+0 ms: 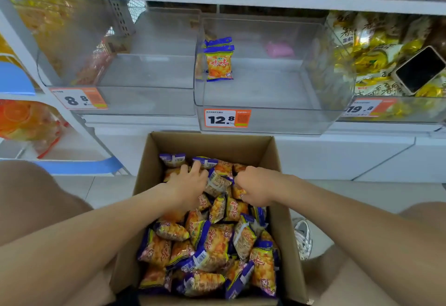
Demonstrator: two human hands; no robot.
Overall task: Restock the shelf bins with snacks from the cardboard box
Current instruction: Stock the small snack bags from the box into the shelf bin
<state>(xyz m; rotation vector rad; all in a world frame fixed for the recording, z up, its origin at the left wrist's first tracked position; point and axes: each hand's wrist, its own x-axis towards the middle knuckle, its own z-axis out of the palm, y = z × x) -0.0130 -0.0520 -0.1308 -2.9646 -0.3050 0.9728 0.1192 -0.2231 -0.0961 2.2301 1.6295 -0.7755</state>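
Left grip (pixel 190 182) presses snacks (pixel 217 238), right grip (pixel 255 185) clutches them.

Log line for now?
left hand: on orange-and-blue snack packets in brown cardboard box | right hand: gripping packets | clear plastic bin: nearly empty

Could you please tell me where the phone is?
Head view, far right: the phone lies on yellow snack packs in the bin above the 19.8 price tag.

Matt brown cardboard box (pixel 277 160), glossy foil snack packets (pixel 217 238), clear smooth plastic bins (pixel 265 122)
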